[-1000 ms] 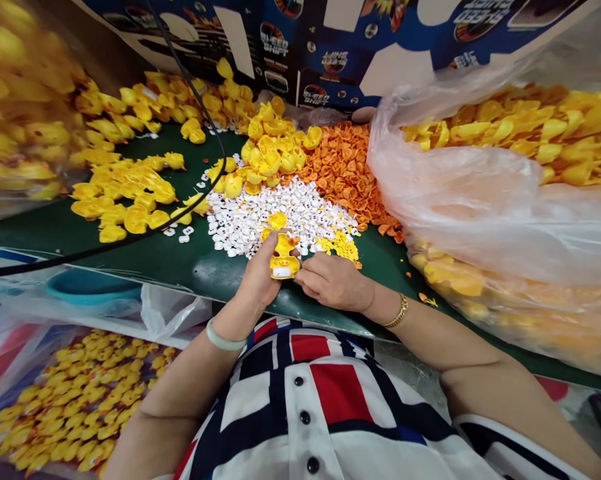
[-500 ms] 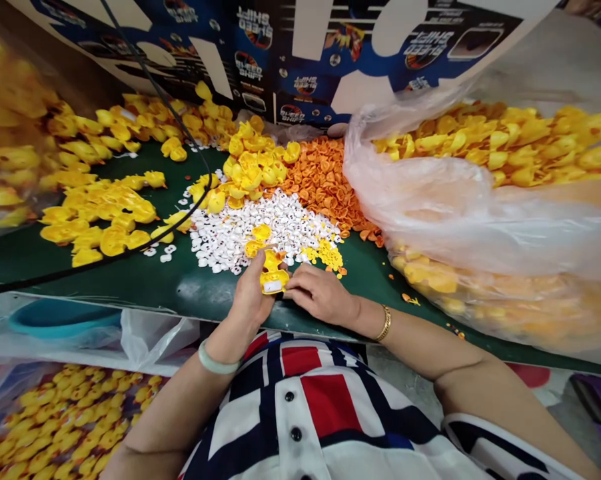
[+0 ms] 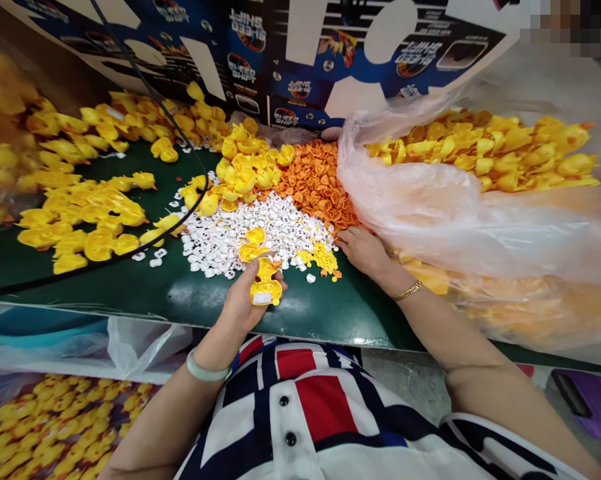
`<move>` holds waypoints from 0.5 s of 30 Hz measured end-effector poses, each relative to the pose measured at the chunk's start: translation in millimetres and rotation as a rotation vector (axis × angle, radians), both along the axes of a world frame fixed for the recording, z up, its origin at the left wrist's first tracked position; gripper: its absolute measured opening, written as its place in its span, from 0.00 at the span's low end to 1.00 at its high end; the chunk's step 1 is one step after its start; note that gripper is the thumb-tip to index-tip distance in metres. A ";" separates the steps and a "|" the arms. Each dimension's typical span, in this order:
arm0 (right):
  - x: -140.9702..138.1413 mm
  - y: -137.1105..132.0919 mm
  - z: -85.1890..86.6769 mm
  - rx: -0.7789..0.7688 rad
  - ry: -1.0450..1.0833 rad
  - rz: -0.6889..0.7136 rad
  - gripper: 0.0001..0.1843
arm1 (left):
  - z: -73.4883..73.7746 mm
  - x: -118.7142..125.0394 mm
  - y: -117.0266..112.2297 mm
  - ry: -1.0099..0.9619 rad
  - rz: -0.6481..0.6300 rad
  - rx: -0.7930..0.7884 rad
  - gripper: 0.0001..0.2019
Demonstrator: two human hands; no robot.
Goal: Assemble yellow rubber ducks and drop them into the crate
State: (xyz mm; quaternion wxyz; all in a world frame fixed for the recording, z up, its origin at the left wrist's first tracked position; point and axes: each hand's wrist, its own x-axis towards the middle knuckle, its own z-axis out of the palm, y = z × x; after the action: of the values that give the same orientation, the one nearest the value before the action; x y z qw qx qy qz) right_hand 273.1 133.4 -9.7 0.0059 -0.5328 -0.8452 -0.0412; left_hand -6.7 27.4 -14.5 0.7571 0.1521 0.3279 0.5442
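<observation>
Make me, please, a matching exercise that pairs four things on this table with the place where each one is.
Things:
1. yellow duck part
2. orange pieces
3. white pieces
4. clear bag

Places:
A. far right, full of yellow parts
B. heaped just left of the clear bag
C. in the grip of the left hand
D. spread in the middle of the green table

Pairs: 1-C, 2-B, 3-D, 4-A.

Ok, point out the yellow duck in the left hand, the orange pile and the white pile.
yellow duck (image 3: 265, 277): head view, yellow body above the white base.
orange pile (image 3: 320, 183): head view, middle of the heap.
white pile (image 3: 290, 223): head view, its right half.
</observation>
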 end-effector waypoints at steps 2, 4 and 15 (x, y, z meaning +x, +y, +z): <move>0.4 -3.0 1.4 0.000 0.012 -0.042 0.14 | 2.4 -5.2 -3.6 0.005 0.014 0.002 0.23; 1.6 -7.4 6.1 -0.011 0.068 -0.076 0.13 | 5.1 -11.7 -7.1 0.031 0.041 0.000 0.22; -51.5 -68.9 22.1 -0.152 0.147 0.290 0.12 | 12.2 -19.2 -10.5 0.042 0.147 -0.051 0.20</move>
State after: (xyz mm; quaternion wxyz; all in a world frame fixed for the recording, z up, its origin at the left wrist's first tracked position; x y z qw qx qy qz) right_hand 221.6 64.6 12.4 0.0332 -0.4059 -0.9111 0.0631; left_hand -25.9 16.9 -2.4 0.7116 0.1198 0.3678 0.5865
